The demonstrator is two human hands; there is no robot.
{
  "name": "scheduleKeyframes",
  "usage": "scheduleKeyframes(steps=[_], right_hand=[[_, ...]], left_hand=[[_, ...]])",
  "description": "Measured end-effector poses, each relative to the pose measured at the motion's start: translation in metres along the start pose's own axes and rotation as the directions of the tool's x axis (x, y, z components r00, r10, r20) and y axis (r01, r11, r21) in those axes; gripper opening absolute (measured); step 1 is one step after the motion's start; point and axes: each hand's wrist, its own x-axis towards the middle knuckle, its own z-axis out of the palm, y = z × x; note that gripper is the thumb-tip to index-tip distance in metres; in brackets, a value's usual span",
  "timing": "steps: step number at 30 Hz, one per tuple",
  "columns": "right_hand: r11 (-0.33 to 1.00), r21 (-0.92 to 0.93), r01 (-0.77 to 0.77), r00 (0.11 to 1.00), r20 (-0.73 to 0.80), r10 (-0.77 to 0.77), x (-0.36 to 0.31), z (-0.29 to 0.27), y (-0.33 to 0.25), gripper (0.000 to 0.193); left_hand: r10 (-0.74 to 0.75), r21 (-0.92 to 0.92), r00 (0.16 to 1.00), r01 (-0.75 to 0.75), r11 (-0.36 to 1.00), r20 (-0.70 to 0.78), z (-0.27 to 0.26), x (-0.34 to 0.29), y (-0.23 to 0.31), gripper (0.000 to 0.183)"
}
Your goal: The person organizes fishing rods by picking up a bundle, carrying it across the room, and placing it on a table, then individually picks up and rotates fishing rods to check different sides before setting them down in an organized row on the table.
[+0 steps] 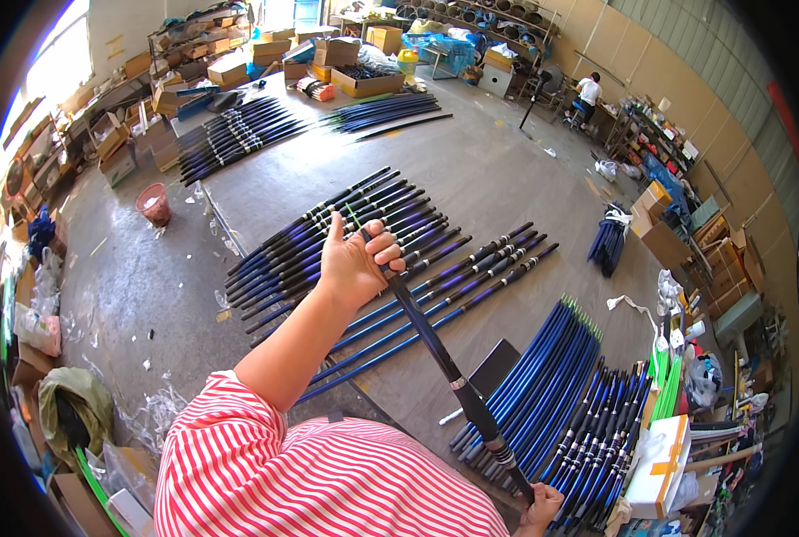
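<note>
A dark telescopic fishing rod (431,340) with silver rings slants across in front of my body. Around its far end are curled the fingers of my left hand (359,259), its thumb sticking up; a thin green tip shows just beyond. At the lower right my right hand (543,507) is closed on the rod's thick near end. Beneath my left hand lies a row of black and purple rods (328,255) on the table. Blue rods with green tips (543,367) lie side by side near my right hand, next to more ringed rods (601,430).
A dark flat tablet-like slab (496,365) lies by the blue rods. More rods (238,134) rest at the table's far end, near cardboard boxes (364,82). A white box (659,465) stands at right, a red bucket (153,204) on the left floor. Another person (587,94) sits far off.
</note>
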Motion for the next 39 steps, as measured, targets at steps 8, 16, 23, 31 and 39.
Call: scheduleKeyframes(steps=[8,16,23,31,39], right_hand=[[1.000,-0.017,0.005,1.000,0.007,-0.005,-0.002,-0.026,-0.014,0.048],[0.413,0.910,-0.008,1.000,0.005,0.008,0.004,-0.012,-0.061,0.059],[0.821,0.567,0.067,0.983,-0.181,0.045,0.031,0.004,-0.079,0.031],[0.854,0.148,0.498,0.854,0.088,-0.513,0.055,0.069,-0.205,0.072],[0.875,0.127,0.466,0.554,0.729,-0.401,0.023,0.201,-0.189,0.047]], left_hand=[[-0.115,0.003,0.992,0.116,0.993,-0.042,-0.024,0.001,0.014,0.058],[-0.151,0.075,0.970,0.168,0.983,-0.189,-0.059,-0.018,-0.019,0.015],[-0.677,0.686,0.659,0.658,0.310,-0.326,-0.096,-0.052,-0.041,0.027],[-0.903,0.517,0.430,0.773,0.368,-0.001,-0.091,-0.065,-0.086,0.039],[-0.863,0.333,0.400,0.805,0.492,0.309,-0.030,-0.051,-0.145,0.045]])
